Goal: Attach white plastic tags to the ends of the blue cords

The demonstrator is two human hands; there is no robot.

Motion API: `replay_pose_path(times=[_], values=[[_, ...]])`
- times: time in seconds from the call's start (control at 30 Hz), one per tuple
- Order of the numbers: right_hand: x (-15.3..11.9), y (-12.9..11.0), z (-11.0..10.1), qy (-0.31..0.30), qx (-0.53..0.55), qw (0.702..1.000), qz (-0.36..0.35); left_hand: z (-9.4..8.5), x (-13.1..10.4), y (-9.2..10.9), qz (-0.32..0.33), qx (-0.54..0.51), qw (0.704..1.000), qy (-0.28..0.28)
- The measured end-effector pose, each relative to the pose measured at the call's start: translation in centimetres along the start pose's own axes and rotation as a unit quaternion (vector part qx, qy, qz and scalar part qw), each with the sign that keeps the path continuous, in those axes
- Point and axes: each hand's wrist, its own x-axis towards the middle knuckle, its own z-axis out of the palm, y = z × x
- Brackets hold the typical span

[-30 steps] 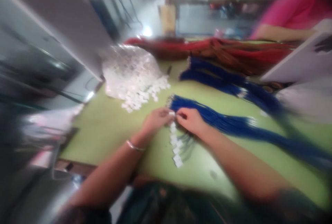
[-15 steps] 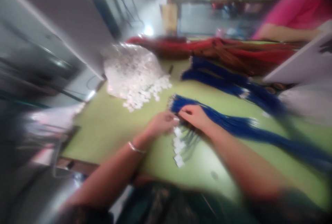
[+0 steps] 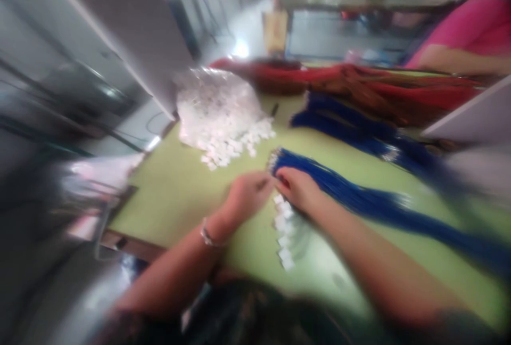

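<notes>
My left hand (image 3: 249, 191) is closed in a pinch, its fingertips meeting those of my right hand (image 3: 297, 188). Whatever sits between the fingers is too small and blurred to make out. My right hand is also closed, at the near side of a bundle of blue wires (image 3: 351, 193), close to the bundle's pale-tipped end. Just below the hands, a row of small white connector pieces (image 3: 283, 230) lies on the green tabletop (image 3: 171, 190), with thin wires faintly visible beside it. The bundle's other end runs off to the right.
A clear plastic bag (image 3: 215, 100) spills loose white pieces at the back left. Further blue wire bundles (image 3: 339, 124) lie behind, then red and brown wires (image 3: 343, 79) across the back. A person in a pink sleeve (image 3: 471, 31) is at the far right. Grey panels stand at both sides.
My hands have come together until the fingertips touch; before, they were slightly apart, with a white piece at the left fingers. The whole view has shifted a little.
</notes>
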Motion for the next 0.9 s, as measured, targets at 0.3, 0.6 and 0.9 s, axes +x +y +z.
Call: replay_pose_path(times=[0.3,0.6,0.9], values=[[-0.8,-1.1,-0.5,-0.013,-0.098,0.995,0.01,0.8,3.4,-4.6,-0.111,-0.161,0.98,-0.031],[-0.7,1.1,0.7,0.084,0.079,0.985,-0.128,-0.1,5.7,-5.0,-0.123,-0.143,0.981,0.035],[0.4,0.3,0.1,0.164,0.322,0.93,0.07,-1.9,7.0,-5.9,-0.142,0.149,0.972,0.114]])
